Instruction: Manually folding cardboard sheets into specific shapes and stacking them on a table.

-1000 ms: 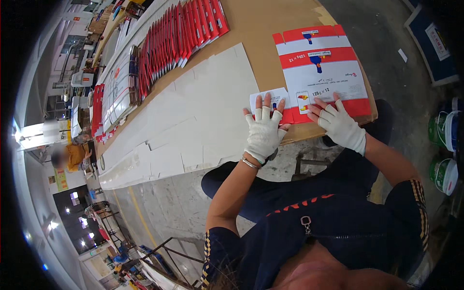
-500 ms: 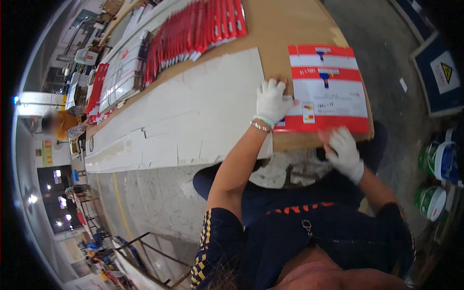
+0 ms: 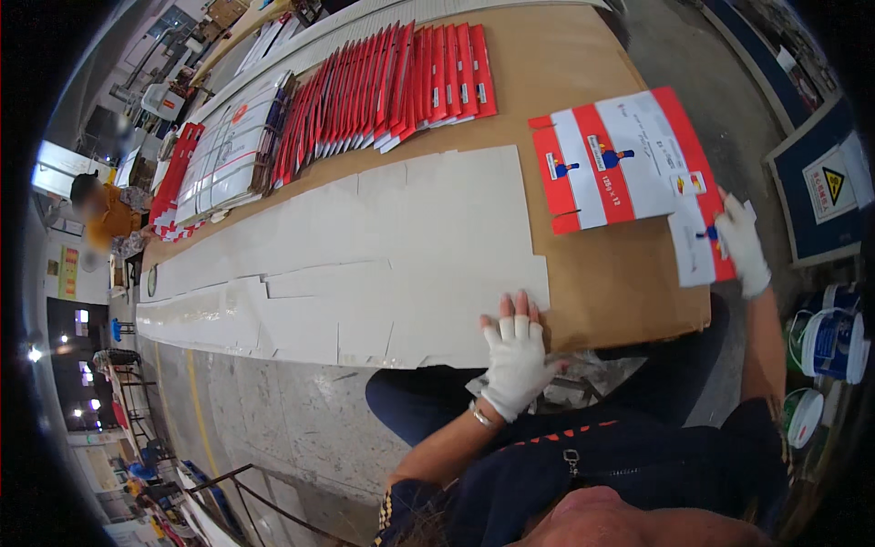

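A flat red-and-white printed carton point(image 3: 629, 155) lies turned at an angle on the right end of the brown table point(image 3: 611, 292). Gripping its right-hand edge is my right hand point(image 3: 746, 246), in a white glove. My left hand point(image 3: 517, 360), in a white glove with bare fingertips, is open and holds nothing. Its spread fingers rest at the near edge of the white cardboard sheet point(image 3: 401, 246), next to the brown table top. Some of the right fingers are hidden by the hand and carton.
A fanned row of folded red cartons point(image 3: 392, 82) runs along the far side. Left of it is a strapped bundle of white cartons point(image 3: 232, 150). A person in orange point(image 3: 117, 219) stands at the far left end. Paint-type buckets point(image 3: 834, 342) and a warning board point(image 3: 828, 182) are at right.
The carton has been turned, and my right hand has moved from the near edge to its right side. My left hand has come off the carton and moved nearer me.
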A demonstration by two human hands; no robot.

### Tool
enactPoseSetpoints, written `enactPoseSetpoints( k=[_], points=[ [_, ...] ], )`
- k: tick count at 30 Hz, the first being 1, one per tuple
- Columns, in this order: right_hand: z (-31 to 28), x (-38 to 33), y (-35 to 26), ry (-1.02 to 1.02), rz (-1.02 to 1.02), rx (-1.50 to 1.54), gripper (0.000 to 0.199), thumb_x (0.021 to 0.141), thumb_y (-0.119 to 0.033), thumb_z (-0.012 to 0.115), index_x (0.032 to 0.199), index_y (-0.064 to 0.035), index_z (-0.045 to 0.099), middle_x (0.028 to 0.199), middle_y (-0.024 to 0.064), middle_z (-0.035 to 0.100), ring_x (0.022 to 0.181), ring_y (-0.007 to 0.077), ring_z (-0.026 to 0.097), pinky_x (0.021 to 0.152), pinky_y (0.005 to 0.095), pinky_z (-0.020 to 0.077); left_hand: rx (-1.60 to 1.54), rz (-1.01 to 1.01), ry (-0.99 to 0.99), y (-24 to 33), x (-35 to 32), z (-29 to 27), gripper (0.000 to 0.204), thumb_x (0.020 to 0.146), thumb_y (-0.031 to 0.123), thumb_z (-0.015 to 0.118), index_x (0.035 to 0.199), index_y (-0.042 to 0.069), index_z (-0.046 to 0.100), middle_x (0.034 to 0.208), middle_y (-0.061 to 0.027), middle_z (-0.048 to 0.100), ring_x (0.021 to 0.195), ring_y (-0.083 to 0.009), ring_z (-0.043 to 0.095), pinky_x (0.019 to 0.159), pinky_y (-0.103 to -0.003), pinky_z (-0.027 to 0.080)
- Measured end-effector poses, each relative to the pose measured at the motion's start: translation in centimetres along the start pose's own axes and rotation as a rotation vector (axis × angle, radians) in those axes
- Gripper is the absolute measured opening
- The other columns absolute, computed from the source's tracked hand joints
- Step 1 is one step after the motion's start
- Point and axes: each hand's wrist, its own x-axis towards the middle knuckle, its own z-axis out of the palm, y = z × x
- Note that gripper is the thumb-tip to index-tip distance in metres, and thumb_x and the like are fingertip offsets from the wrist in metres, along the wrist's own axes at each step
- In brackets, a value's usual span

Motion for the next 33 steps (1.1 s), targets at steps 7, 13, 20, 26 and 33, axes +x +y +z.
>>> enactPoseSetpoints(
  k=[7,13,20,26,33],
  points=[
    [7.3,27.0,-4.5,-0.191,-0.305,-0.130,0.039,0.080,-0.012,0.058,0.114,0.0063,0.062,0.086,0.0063,0.067,0.074,0.0105,0.060,0.067,0.0279,0.0488,0.410,0.084,0.065,-1.4,-0.6,0.8,0.066,0.078,0.029,0.058,0.131,-0.007,0.047,0.143,-0.0270,0.038,0.132,-0.0427,0.038,0.103,-0.059,0.033],
    [24.5,36.2,-12.8,0.072,-0.496,-0.229,0.034,0.079,-0.024,0.059,0.091,0.0075,0.063,0.090,0.0286,0.065,0.088,0.0399,0.064,0.080,0.0449,0.0487,-0.064,0.213,0.134,-1.8,-1.6,1.4,0.055,0.077,0.022,0.060,0.124,-0.006,0.054,0.137,-0.0218,0.047,0.130,-0.0364,0.043,0.107,-0.053,0.035],
    [20.4,7.9,-18.1,-1.092,-0.439,0.021,0.041,0.084,-0.019,0.063,0.122,-0.0065,0.058,0.101,0.0110,0.061,0.105,0.0179,0.056,0.075,0.0314,0.0500,-0.196,0.000,0.505,-2.6,-2.1,-5.2,0.015,0.076,0.012,0.065,0.088,0.006,0.059,0.094,-0.0068,0.061,0.081,-0.0217,0.060,0.066,-0.033,0.050],
    [13.1,-8.4,-9.7,-0.482,-1.287,-0.458,0.020,0.068,-0.005,0.064,0.088,-0.0061,0.060,0.086,0.0107,0.058,0.086,0.0313,0.055,0.087,0.0456,0.0426,-0.282,0.298,0.488,2.5,-1.6,-5.4,0.040,0.068,0.029,0.069,0.096,0.003,0.057,0.097,-0.0119,0.055,0.093,-0.0287,0.055,0.080,-0.038,0.047],
    [3.8,-12.8,4.1,0.000,-0.626,-0.261,0.019,0.082,0.002,0.054,0.098,-0.0025,0.064,0.103,0.0143,0.063,0.106,0.0343,0.057,0.105,0.0438,0.0346,0.280,0.196,0.138,-3.3,-1.8,-2.3,0.040,0.074,0.023,0.062,0.111,0.007,0.058,0.112,-0.0100,0.057,0.110,-0.0272,0.053,0.091,-0.036,0.043]
  ],
)
